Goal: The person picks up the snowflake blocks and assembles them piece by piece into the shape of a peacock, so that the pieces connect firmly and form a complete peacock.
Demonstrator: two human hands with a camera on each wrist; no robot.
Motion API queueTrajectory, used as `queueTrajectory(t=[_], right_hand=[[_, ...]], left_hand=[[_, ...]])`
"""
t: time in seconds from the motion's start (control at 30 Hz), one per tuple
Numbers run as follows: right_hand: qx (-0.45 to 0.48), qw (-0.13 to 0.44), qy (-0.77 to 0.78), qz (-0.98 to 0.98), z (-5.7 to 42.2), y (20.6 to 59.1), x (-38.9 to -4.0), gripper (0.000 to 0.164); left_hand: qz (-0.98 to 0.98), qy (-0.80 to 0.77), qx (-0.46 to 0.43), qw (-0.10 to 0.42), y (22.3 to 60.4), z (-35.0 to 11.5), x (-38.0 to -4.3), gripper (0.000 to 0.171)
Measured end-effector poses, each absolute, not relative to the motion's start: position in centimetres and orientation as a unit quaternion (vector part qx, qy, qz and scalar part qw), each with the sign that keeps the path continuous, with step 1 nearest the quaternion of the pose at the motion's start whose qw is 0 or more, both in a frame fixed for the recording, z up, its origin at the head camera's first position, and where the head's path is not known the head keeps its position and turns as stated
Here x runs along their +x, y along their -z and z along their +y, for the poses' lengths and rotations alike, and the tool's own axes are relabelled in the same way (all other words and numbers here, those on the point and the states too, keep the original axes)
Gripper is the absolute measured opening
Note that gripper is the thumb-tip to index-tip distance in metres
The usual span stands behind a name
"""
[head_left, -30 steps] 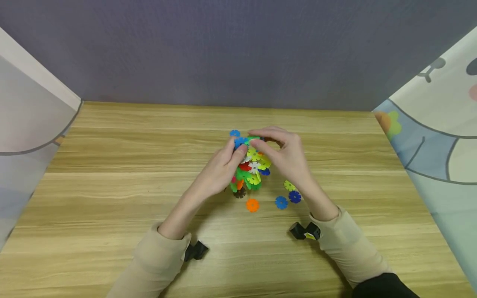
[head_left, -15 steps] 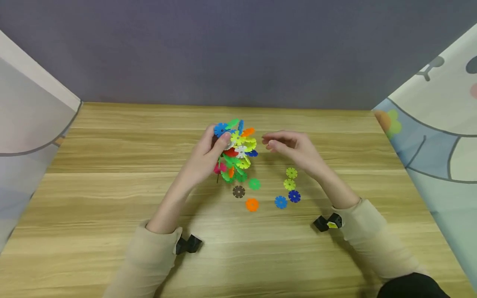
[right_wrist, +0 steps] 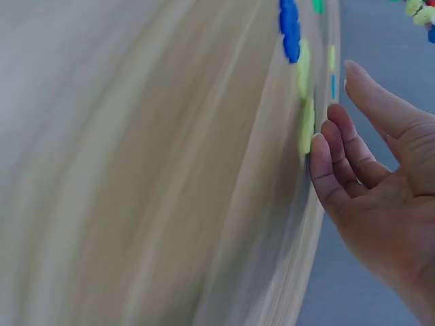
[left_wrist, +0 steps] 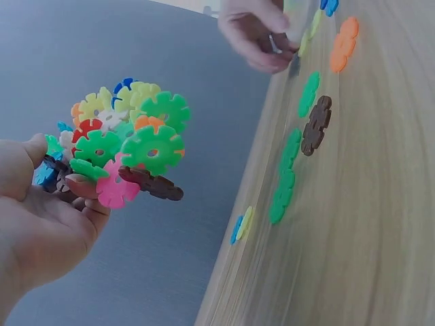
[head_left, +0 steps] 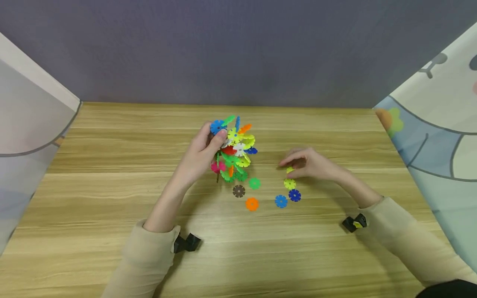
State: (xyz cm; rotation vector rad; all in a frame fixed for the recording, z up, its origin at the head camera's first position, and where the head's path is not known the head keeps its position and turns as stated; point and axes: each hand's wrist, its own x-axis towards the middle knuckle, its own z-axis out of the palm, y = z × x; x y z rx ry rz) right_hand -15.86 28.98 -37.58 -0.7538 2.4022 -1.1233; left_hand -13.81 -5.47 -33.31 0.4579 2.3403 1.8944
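My left hand (head_left: 197,157) holds a many-coloured cluster of interlocked notched plastic discs (head_left: 238,155), raised above the table. Its thumb lies on a blue disc at the cluster's upper left. In the left wrist view, green, pink and brown discs (left_wrist: 112,187) show on the cluster's underside. To the right, my right hand (head_left: 313,164) is low over the table, its fingertips right at a loose yellow disc (right_wrist: 308,129). That hand's thumb stands apart from its loosely bent fingers in the right wrist view. Just in front of it lies a second yellow disc (head_left: 290,184).
Loose green (head_left: 254,183), brown (head_left: 239,191), orange (head_left: 252,204), light blue (head_left: 281,201) and dark blue (head_left: 295,195) discs lie flat on the wooden table (head_left: 112,186). The left wrist view shows more green discs (left_wrist: 281,197). A dark grey panel (head_left: 231,54) rises behind the table.
My right hand has left the cluster and moved right and down to the yellow discs. My left hand has drawn the cluster a little to the left, uncovering the loose green disc.
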Motion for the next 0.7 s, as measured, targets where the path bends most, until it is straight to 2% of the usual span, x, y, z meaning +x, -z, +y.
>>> queueTrajectory(t=[0.27,0.7], right_hand=[[-0.284,0.185,0.309,0.889,29.9,37.6,-14.5,0.033],[-0.266,0.171,0.308,0.898,29.6,37.8,-13.9,0.020]], left_hand=[[0.756,-0.632,0.159,0.064,33.1,-5.5,-13.8,0.022],[0.755,-0.626,0.181,0.073,33.3,-5.1,-13.6,0.021]])
